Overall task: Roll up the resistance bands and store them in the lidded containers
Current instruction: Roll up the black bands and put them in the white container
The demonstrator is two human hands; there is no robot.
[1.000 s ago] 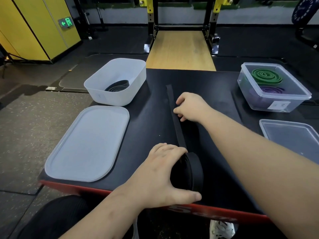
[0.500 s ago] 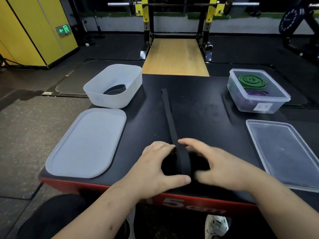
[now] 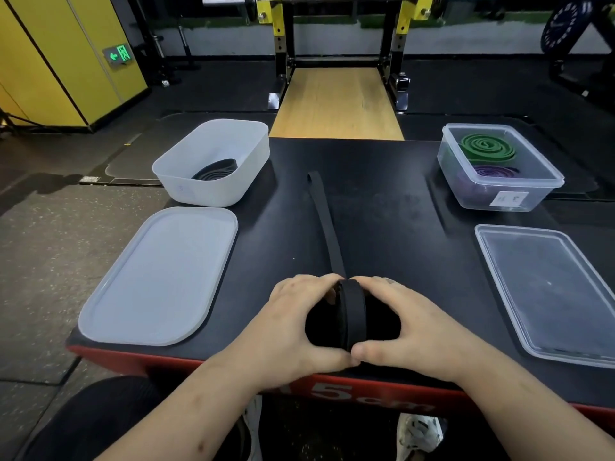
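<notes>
Band: A half-wound roll (image 3: 351,314) of black resistance band stands on edge at the near edge of the bench (image 3: 399,234). Its unrolled tail (image 3: 324,224) lies flat, running away toward the far side.
Grip: The left hand (image 3: 296,324) and right hand (image 3: 409,327) cup the roll from either side, fingers curled over its top and thumbs meeting on the near side. Both are closed snugly on it and hold nothing else.
Handling: The rubber strap looks light, soft and springy, and would likely uncoil if let go. The safest hold appears to be across both flat faces, a thumb pinning the outer wrap.
Containers: A white tub (image 3: 186,191) at far left holds one coiled black band (image 3: 216,169), its frosted lid (image 3: 159,277) flat beside it. A clear tub (image 3: 472,194) at far right holds a green band (image 3: 486,148) and a purple band (image 3: 496,171), its clear lid (image 3: 549,287) nearer the person.
Surface: Matte black top, faintly smudged, with a red front edge carrying white lettering.
Room: A gym, with a squat rack (image 3: 279,21) and wooden platform (image 3: 336,104) straight ahead, a yellow wall (image 3: 50,54) and green exit sign (image 3: 119,55) at left, and a weight plate (image 3: 562,28) at far right.
</notes>
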